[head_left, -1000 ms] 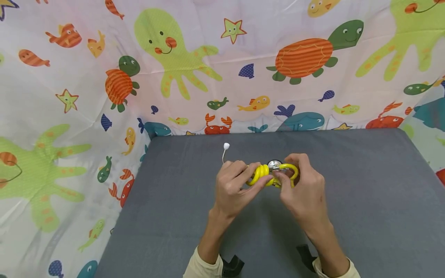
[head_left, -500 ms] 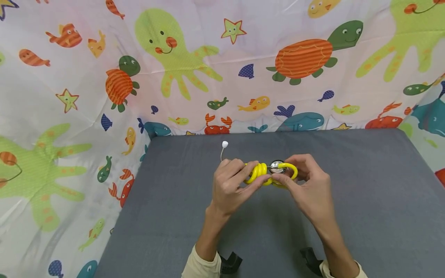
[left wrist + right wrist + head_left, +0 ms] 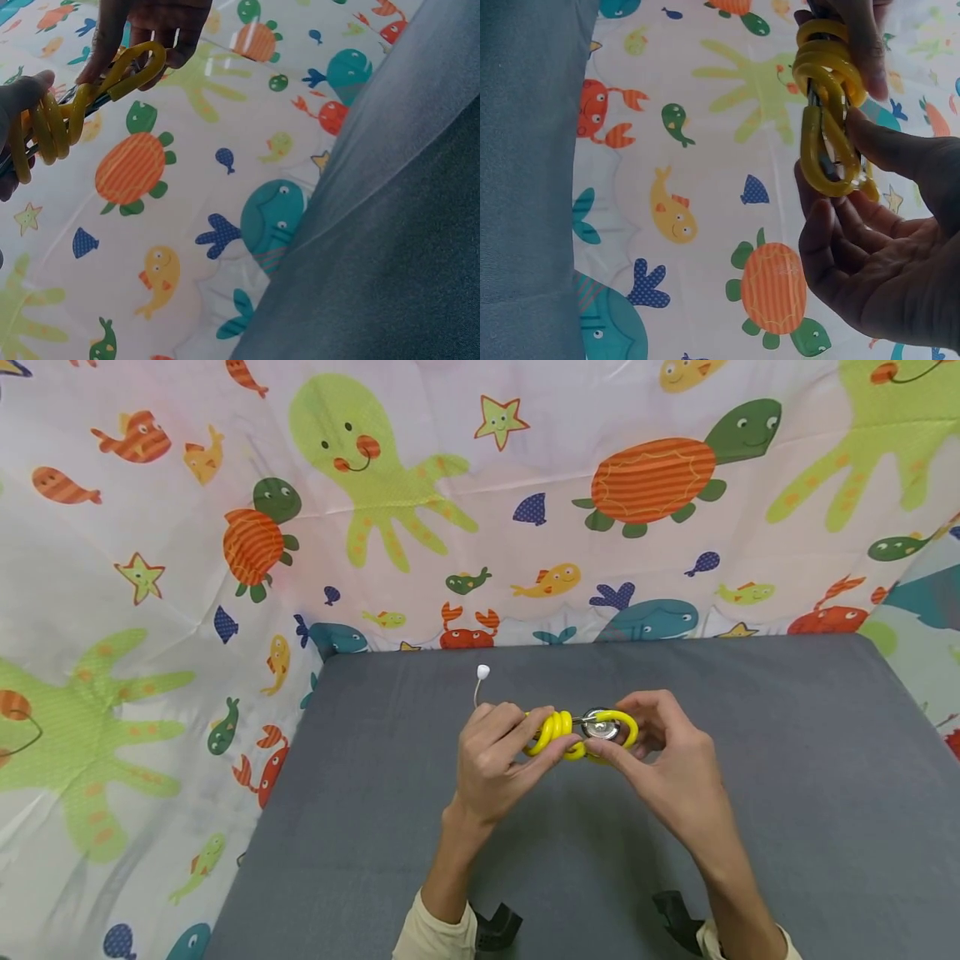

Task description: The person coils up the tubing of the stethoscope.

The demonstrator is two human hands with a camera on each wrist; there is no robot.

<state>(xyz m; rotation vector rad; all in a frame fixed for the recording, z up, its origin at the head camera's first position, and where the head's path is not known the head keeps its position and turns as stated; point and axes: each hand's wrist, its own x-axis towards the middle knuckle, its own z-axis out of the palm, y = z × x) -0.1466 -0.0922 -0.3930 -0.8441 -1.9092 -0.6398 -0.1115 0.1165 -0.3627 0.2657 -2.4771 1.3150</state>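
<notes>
A stethoscope (image 3: 557,727) with yellow tubing is held up above the grey table. Its tube is wound in several turns around the metal ear tubes. My left hand (image 3: 495,762) grips the wound part, thumb in front. With thumb and fingers, my right hand (image 3: 678,768) pinches the tubing at the looped end, beside the round metal chest piece (image 3: 602,728). One white ear tip (image 3: 483,672) sticks up past the left hand; the other is hidden. From the right wrist, the yellow loop (image 3: 821,169) lies between the right thumb and fingers.
The grey table (image 3: 345,827) stretches out on both sides of the hands. A curtain (image 3: 420,610) printed with sea animals stands behind the table and along its left side. Black straps (image 3: 498,928) sit at the wrists near the cream sleeves.
The right hand has turned slightly and its wrist has moved right, with the thumb now lower along the tubing. More of the chest piece shows. The left hand has shifted slightly left, still gripping the stethoscope.
</notes>
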